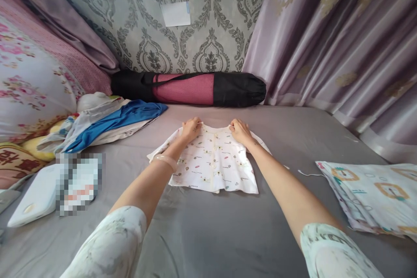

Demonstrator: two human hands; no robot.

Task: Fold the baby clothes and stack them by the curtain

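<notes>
**Where a grey-sheeted bed (211,234) spreads out, a small white shirt (213,163) lies flat with both hands at its neckline**

While the bed carries everything nearby, a grey patterned wall (215,21) rises beyond the shirt, and a mauve curtain (312,39) hangs to the shirt's far right. White floral fabric (26,78) bulges far to the shirt's left. Directly beyond the shirt, against the wall, lies a long black bag (239,90) with a pink mesh middle. A folded printed cloth (381,191) sits well to the shirt's right; a loose heap of blue and pale clothes (110,119) lies to its left.

The shirt itself has small scattered prints and a pale strip down its front, its sleeves spread sideways, partly covered by the arms. Left of it and nearer the person are a white flat object (39,195) and a pixelated item (81,186). The left hand (192,129) and right hand (240,130) are closed, each pinching fabric at one end of the neckline. A pale bangle (164,160) circles the left forearm, just beside the shirt's left sleeve.
</notes>
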